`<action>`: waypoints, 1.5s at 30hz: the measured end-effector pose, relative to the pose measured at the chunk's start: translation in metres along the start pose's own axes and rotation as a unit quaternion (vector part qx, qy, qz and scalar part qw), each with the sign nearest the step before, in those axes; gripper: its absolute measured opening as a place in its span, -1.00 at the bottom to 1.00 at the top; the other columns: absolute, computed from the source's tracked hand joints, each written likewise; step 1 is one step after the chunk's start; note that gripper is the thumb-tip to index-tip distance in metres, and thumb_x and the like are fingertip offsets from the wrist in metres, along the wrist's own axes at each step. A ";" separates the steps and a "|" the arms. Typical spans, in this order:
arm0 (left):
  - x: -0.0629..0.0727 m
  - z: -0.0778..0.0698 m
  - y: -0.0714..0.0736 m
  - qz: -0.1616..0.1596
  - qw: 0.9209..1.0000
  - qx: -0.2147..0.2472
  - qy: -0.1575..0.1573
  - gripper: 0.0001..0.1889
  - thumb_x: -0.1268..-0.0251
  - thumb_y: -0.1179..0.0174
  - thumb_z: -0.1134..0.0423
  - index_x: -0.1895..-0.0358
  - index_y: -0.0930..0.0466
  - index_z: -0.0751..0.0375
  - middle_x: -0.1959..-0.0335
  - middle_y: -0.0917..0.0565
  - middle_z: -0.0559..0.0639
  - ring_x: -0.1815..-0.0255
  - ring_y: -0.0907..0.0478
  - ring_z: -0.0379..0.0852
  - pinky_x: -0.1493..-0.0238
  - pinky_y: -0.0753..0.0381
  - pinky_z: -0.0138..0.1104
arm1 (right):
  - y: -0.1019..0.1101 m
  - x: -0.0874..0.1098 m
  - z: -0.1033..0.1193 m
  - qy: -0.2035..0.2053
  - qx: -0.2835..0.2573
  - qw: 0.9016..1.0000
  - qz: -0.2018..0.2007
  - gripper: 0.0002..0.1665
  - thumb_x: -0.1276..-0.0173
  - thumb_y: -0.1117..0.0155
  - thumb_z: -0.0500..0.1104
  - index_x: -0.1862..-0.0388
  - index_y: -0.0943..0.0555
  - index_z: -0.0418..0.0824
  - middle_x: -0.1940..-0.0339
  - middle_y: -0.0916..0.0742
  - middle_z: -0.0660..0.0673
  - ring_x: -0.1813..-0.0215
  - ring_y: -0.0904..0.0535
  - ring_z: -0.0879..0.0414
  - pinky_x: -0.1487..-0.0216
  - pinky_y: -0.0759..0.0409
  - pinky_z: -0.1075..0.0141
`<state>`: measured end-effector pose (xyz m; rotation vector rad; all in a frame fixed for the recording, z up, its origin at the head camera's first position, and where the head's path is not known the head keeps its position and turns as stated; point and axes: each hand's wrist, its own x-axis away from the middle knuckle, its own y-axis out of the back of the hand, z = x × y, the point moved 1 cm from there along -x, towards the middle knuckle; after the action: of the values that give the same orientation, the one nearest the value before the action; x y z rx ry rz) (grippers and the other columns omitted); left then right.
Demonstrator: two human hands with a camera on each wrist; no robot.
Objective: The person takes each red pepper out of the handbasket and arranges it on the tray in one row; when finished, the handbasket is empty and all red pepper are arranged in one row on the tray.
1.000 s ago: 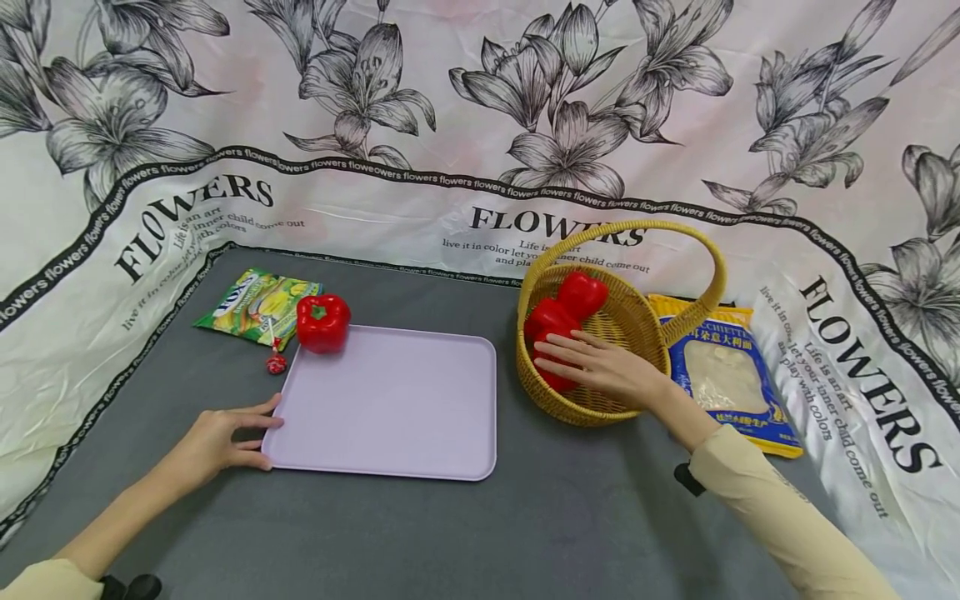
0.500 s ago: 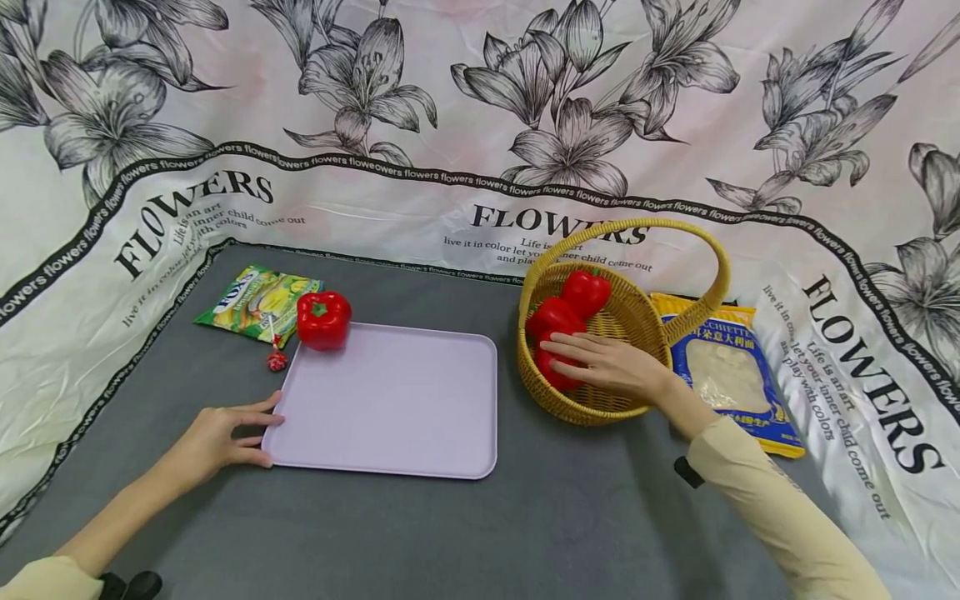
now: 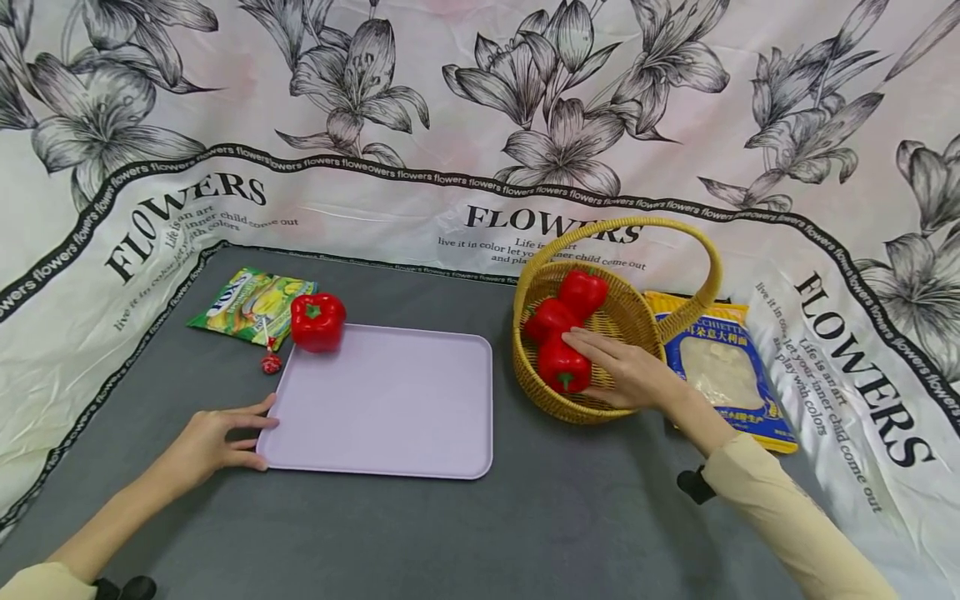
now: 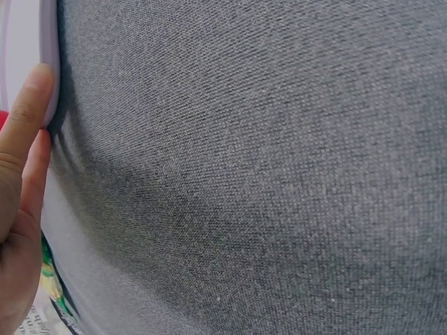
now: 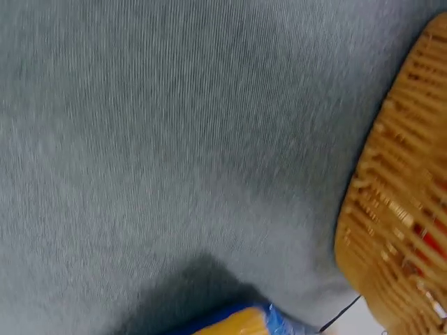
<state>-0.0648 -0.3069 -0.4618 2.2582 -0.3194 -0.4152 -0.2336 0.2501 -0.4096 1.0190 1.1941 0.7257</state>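
My left hand (image 3: 212, 443) rests at the left edge of the lilac tray (image 3: 390, 408), its fairly straight fingers spread and touching the rim. In the left wrist view a fingertip (image 4: 40, 78) lies on that rim. Inside the yellow wicker basket (image 3: 536, 392), my right hand (image 3: 618, 367) grips the nearest red bell pepper (image 3: 561, 363) from its right side, the pepper's green stem facing me. Behind it lie a second bell pepper (image 3: 551, 318) and a third bell pepper (image 3: 583, 292). Another red bell pepper (image 3: 318, 322) sits on the tray's back left corner.
A green and yellow packet (image 3: 251, 304) lies behind the tray, with a red-wrapped lollipop (image 3: 271, 362) beside it. Right of the basket lies a blue and yellow pasta bag (image 3: 723, 367). The basket's tall handle (image 3: 712, 267) arches up. A flowered cloth (image 3: 390, 200) hangs behind the grey table.
My right hand has shifted from over the nearest bell pepper to its right side. That pepper has turned, so its stem now shows. The left hand keeps its place at the tray.
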 end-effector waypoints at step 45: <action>0.003 0.000 0.000 -0.007 1.000 0.003 0.009 -0.43 0.43 -0.58 0.32 0.13 -0.70 0.42 -0.09 -0.53 0.43 0.11 -0.58 -0.34 0.31 -0.52 -0.69 | -0.005 0.000 0.006 -0.431 -0.388 0.811 -0.073 -0.26 -0.12 -0.47 -0.30 -0.31 -0.45 -0.30 -0.28 -0.52 -0.33 -0.06 -0.58 0.26 0.04 -0.60 0.42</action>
<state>-0.0616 -0.3078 -0.4623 2.2692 -0.2952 -0.4021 -0.2278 0.2461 -0.4137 0.4285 0.1126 0.4520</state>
